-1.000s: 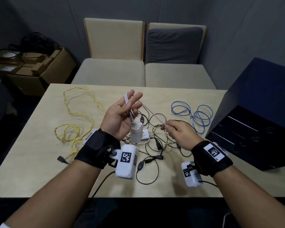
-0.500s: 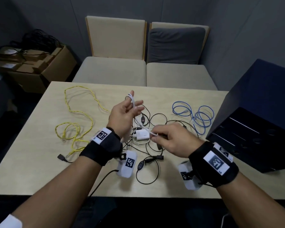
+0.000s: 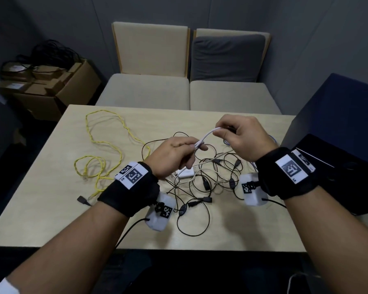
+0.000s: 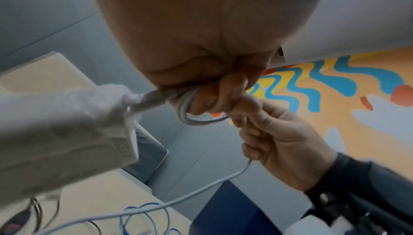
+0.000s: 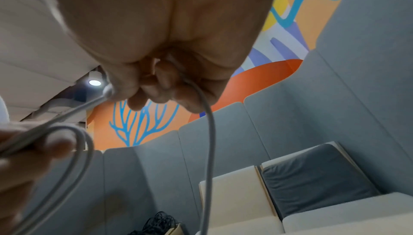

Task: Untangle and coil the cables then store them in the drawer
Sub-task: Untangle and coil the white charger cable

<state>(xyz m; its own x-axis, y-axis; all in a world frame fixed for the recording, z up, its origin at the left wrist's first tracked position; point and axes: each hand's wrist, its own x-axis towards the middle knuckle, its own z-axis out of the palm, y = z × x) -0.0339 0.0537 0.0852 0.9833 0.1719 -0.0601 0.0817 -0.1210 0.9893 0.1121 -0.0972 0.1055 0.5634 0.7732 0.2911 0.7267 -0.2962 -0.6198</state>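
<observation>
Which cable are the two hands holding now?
The white cable, held by left hand and right hand; the yellow cable, blue cable and black cables lie on the table.

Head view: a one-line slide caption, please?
Left hand and right hand hold a white cable above tangled black cables on the table.

Behind the left grip (image 3: 174, 158) and right grip (image 3: 242, 136), black wrist straps (image 3: 125, 198) carry white coded tags (image 3: 134, 176); white camera boxes (image 3: 155, 221) below trail black cables (image 3: 128, 229).
</observation>
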